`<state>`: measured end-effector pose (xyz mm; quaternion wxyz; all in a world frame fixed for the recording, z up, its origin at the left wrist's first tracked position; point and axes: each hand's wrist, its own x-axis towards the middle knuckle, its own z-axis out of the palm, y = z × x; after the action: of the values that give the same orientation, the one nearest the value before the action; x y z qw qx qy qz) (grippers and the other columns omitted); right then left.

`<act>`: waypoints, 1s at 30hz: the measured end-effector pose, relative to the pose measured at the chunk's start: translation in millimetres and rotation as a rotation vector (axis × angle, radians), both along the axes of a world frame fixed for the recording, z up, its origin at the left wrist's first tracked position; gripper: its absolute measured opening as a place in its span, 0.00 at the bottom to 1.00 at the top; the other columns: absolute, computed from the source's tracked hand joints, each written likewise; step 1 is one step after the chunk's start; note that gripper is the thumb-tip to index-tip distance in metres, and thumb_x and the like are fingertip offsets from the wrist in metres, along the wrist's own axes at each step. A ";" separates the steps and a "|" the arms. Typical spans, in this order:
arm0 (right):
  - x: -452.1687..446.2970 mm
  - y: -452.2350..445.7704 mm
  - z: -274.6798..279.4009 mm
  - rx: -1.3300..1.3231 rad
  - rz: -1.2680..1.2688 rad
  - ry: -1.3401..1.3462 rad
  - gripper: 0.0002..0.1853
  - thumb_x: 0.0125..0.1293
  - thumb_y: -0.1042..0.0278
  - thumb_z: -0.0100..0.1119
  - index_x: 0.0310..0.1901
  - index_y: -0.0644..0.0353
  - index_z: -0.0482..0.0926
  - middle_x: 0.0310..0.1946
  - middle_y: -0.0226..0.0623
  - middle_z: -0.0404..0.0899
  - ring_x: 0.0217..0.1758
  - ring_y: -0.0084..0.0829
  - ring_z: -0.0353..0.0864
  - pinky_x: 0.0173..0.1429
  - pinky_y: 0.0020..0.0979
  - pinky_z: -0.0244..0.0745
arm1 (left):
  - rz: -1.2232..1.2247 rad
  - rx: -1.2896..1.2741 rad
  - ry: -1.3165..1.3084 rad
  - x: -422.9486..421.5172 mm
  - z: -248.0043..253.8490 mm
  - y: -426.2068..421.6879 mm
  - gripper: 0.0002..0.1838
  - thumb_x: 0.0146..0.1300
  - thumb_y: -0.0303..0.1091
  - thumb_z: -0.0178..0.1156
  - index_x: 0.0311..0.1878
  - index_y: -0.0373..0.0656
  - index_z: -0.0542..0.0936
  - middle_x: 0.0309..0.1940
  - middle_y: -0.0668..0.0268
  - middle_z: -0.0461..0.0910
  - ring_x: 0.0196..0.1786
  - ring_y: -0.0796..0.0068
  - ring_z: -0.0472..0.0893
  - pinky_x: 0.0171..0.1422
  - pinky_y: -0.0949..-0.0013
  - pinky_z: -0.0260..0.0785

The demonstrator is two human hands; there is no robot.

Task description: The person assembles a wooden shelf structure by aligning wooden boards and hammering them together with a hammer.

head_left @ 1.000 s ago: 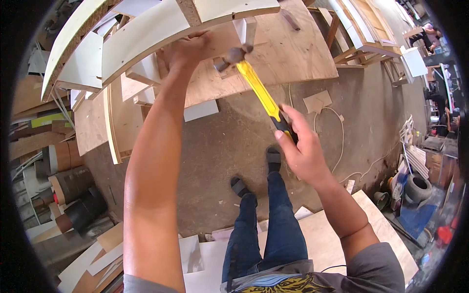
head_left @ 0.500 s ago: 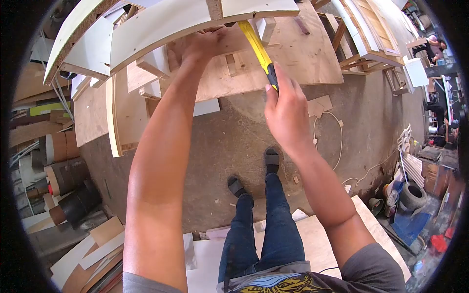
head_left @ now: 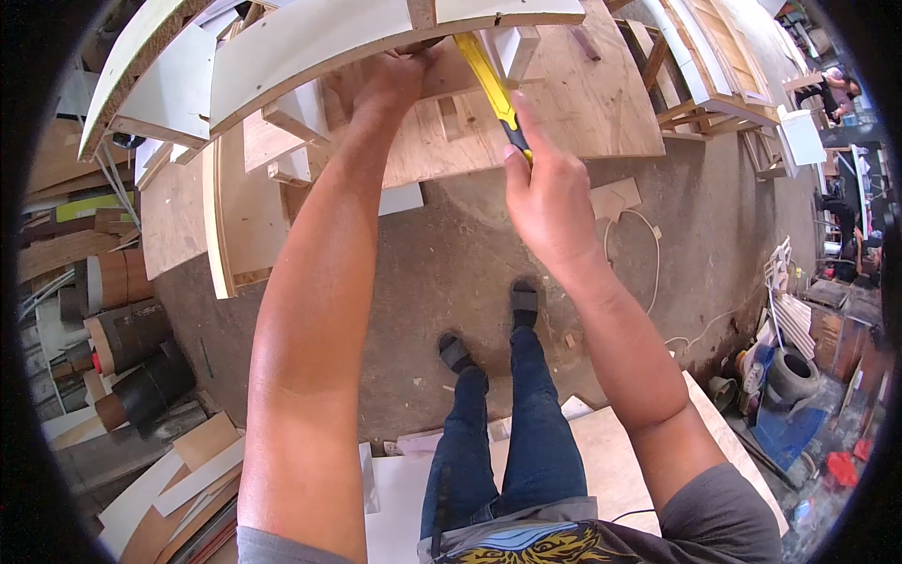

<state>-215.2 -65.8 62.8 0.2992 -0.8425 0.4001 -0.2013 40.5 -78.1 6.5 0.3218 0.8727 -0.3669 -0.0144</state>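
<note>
My right hand point(head_left: 552, 193) is closed round the hammer point(head_left: 484, 80) at 12 o'clock, its head hidden by the frame point(head_left: 310, 54). My left hand point(head_left: 388, 83), towards 11 o'clock, is partly hidden; I cannot tell its grip.

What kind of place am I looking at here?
Probably a carpentry or furniture workshop: the right hand grips a yellow-handled hammer near a curved white-faced wooden frame, and offcuts of board lie piled at the lower left.
</note>
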 end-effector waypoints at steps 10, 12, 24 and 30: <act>0.5 -0.8 6.5 -0.290 -0.059 0.118 0.30 0.77 0.71 0.61 0.79 0.48 0.75 0.35 0.49 0.82 0.35 0.50 0.89 0.40 0.50 0.86 | -0.020 0.060 0.139 2.7 7.5 1.5 0.27 0.60 0.72 0.72 0.57 0.69 0.94 0.57 0.70 0.93 0.64 0.63 0.87 0.74 0.58 0.71; -0.5 -1.7 8.2 -0.304 -0.047 0.121 0.29 0.76 0.72 0.60 0.78 0.48 0.75 0.34 0.49 0.81 0.34 0.52 0.89 0.39 0.51 0.86 | -0.013 0.083 0.128 3.0 6.2 0.0 0.27 0.61 0.71 0.73 0.57 0.69 0.94 0.56 0.70 0.93 0.65 0.63 0.86 0.75 0.57 0.71; -4.4 -2.7 6.9 -0.348 -0.049 0.132 0.32 0.73 0.73 0.63 0.78 0.43 0.77 0.35 0.43 0.80 0.36 0.49 0.89 0.38 0.49 0.85 | 0.025 0.082 0.028 2.2 2.3 -1.4 0.23 0.64 0.70 0.72 0.55 0.71 0.94 0.51 0.78 0.94 0.59 0.73 0.88 0.73 0.62 0.71; -5.6 -3.4 4.0 -0.370 -0.035 0.153 0.33 0.71 0.74 0.65 0.78 0.43 0.77 0.35 0.41 0.80 0.36 0.45 0.88 0.39 0.46 0.86 | 0.028 0.101 0.025 -0.9 10.1 2.8 0.27 0.62 0.77 0.68 0.54 0.73 0.94 0.54 0.77 0.94 0.63 0.67 0.86 0.76 0.55 0.65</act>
<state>-220.8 -69.2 66.9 0.1045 -0.8890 0.3922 -0.2121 39.6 -75.3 16.6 0.2823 0.8925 -0.3496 -0.0391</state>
